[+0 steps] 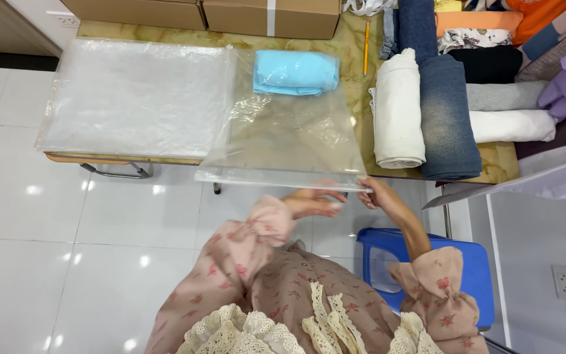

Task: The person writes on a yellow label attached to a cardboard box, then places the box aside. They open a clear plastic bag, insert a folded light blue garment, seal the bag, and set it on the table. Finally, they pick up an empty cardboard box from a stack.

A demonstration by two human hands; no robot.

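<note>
A clear plastic zip bag [283, 141] lies on the table with a folded light-blue cloth [295, 72] inside at its far end. The bag's near edge hangs over the table's front. My left hand [316, 202] pinches that near edge from below, near the middle. My right hand [375, 193] grips the same edge at its right corner. Both sleeves are pink with a flower print.
A stack of clear plastic bags [135, 98] lies on the left of the marble-pattern table [355, 92]. Rolled white cloth [397, 108], rolled denim [447, 118] and more folded clothes sit at right. Cardboard boxes [270, 16] stand at back; a pencil [366, 46] lies nearby. A blue stool [473, 262] stands below.
</note>
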